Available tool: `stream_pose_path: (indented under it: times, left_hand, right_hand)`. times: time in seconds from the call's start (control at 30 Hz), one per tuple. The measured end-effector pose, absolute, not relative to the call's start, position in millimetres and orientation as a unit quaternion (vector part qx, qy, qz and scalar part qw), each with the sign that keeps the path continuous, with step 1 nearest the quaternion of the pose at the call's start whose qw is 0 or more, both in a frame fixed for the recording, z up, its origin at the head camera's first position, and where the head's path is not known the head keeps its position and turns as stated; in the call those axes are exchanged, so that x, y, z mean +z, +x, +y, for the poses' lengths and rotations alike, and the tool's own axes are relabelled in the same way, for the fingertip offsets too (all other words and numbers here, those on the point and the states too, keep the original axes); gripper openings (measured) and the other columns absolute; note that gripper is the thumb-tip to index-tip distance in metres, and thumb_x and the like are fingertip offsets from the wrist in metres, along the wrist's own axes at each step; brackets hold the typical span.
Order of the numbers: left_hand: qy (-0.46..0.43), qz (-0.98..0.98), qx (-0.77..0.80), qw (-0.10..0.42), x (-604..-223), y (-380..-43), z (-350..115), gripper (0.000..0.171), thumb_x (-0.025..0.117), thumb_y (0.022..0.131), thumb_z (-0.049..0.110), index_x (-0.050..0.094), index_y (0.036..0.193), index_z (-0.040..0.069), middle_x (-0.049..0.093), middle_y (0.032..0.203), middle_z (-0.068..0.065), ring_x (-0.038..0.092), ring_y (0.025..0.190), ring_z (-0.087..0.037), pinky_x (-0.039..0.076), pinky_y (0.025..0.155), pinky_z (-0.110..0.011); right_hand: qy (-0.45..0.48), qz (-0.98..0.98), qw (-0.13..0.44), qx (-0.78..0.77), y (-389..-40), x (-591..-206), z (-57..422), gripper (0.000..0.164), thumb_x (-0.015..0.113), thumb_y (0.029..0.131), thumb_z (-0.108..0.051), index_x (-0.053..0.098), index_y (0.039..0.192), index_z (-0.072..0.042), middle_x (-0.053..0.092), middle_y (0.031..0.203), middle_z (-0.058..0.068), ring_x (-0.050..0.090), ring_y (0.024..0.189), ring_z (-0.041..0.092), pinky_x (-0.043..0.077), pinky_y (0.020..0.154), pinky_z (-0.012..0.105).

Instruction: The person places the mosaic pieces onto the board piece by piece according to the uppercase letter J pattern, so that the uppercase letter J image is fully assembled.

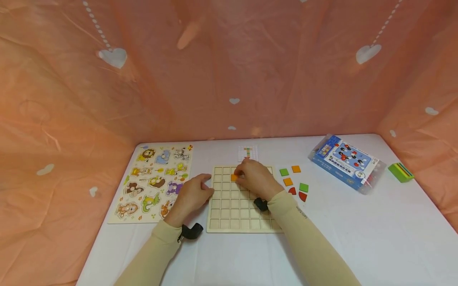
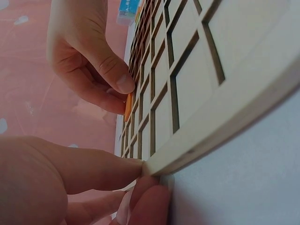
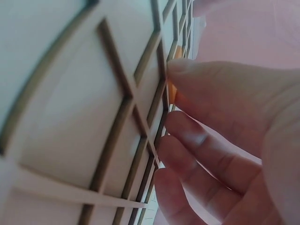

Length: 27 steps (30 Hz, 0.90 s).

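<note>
Left hand (image 1: 193,194) grips edge of board (image 1: 234,213). Right hand (image 1: 255,178) pinches orange tile (image 1: 234,177) at fingertips, seating hard to tell; loose tiles (image 1: 288,182) right of that hand.

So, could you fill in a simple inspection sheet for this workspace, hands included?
Surface: white-covered table.
Job's things: wooden grid board; two green squares, two orange squares and two red fan-shaped tiles loose to its right; patterned card behind.
Clutter: animal puzzle board at left; molecule-model kit and green striped block at right.
Hands: right hand pinches a third orange square; left hand touches the grid board's left edge with its fingers.
Cables: nothing seen.
Surroundings: orange-pink fabric with pale hearts behind and on both sides.
</note>
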<state>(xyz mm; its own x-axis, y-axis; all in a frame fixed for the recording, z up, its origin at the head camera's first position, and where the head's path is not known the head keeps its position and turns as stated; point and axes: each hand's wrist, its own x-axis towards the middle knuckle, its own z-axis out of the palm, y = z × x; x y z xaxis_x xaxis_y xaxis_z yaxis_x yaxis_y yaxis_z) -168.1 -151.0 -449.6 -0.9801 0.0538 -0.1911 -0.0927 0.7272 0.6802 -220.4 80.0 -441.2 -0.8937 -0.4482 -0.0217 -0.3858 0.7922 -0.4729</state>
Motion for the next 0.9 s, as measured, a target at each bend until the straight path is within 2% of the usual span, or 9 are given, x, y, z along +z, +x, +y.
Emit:
stream_pose_path:
  times: [0.33, 0.5, 0.57, 0.73, 0.77, 0.9]
  left_hand:
    - [-0.011, 0.928, 0.359, 0.101, -449.2, -168.7, -150.7, 0.055, 0.075, 0.097, 0.016, 0.062, 0.150, 0.007, 0.072, 0.092, -0.005, 0.063, 0.076, -0.016, 0.049, 0.069, -0.029]
    - [-0.011, 0.927, 0.361, 0.104, -448.3, -168.5, -149.6, 0.056, 0.075, 0.097, 0.016, 0.061, 0.150, 0.007, 0.073, 0.093, -0.006, 0.064, 0.076, -0.016, 0.049, 0.069, -0.028]
    - [-0.011, 0.926, 0.361, 0.106, -448.4, -168.5, -149.1, 0.056, 0.074, 0.097, 0.016, 0.061, 0.151, 0.007, 0.073, 0.094, -0.006, 0.064, 0.075, -0.015, 0.049, 0.069, -0.028]
    - [-0.019, 0.922, 0.370, 0.114, -448.1, -168.1, -149.5, 0.057, 0.074, 0.097, 0.016, 0.060, 0.152, 0.008, 0.073, 0.095, -0.006, 0.065, 0.073, -0.015, 0.050, 0.068, -0.028]
    - [-0.019, 0.922, 0.370, 0.113, -448.4, -168.2, -150.1, 0.057, 0.074, 0.097, 0.016, 0.060, 0.152, 0.008, 0.073, 0.095, -0.006, 0.065, 0.073, -0.015, 0.050, 0.067, -0.028]
    - [-0.015, 0.925, 0.365, 0.107, -450.1, -169.6, -151.0, 0.057, 0.075, 0.097, 0.018, 0.061, 0.151, 0.008, 0.074, 0.095, -0.005, 0.066, 0.072, -0.014, 0.049, 0.068, -0.028]
  right_hand:
    - [-0.220, 0.945, 0.067, -0.233, -221.5, -441.8, 80.2, 0.022, 0.079, 0.098, -0.021, 0.082, 0.118, -0.011, 0.080, 0.124, 0.006, 0.059, 0.145, 0.032, 0.051, 0.117, 0.047]
    - [-0.206, 0.941, 0.074, -0.257, -218.5, -438.8, 92.5, 0.024, 0.077, 0.099, -0.022, 0.081, 0.120, -0.012, 0.078, 0.122, 0.004, 0.070, 0.125, 0.028, 0.056, 0.108, 0.046]
    - [-0.196, 0.940, 0.072, -0.270, -214.7, -434.3, 105.7, 0.026, 0.076, 0.100, -0.022, 0.080, 0.123, -0.011, 0.077, 0.122, 0.005, 0.072, 0.115, 0.027, 0.058, 0.104, 0.047]
    - [-0.141, 0.948, 0.064, -0.279, -200.6, -418.2, 156.3, 0.030, 0.073, 0.102, -0.021, 0.078, 0.127, -0.008, 0.075, 0.124, 0.010, 0.071, 0.108, 0.028, 0.058, 0.100, 0.050]
    - [-0.123, 0.948, 0.070, -0.284, -197.0, -415.9, 168.2, 0.031, 0.072, 0.102, -0.020, 0.077, 0.128, -0.007, 0.074, 0.124, 0.011, 0.072, 0.102, 0.030, 0.059, 0.096, 0.051]
    - [-0.074, 0.951, 0.082, -0.290, -181.2, -414.1, 214.0, 0.032, 0.072, 0.102, -0.022, 0.077, 0.129, -0.007, 0.074, 0.125, 0.013, 0.068, 0.097, 0.029, 0.059, 0.091, 0.048]
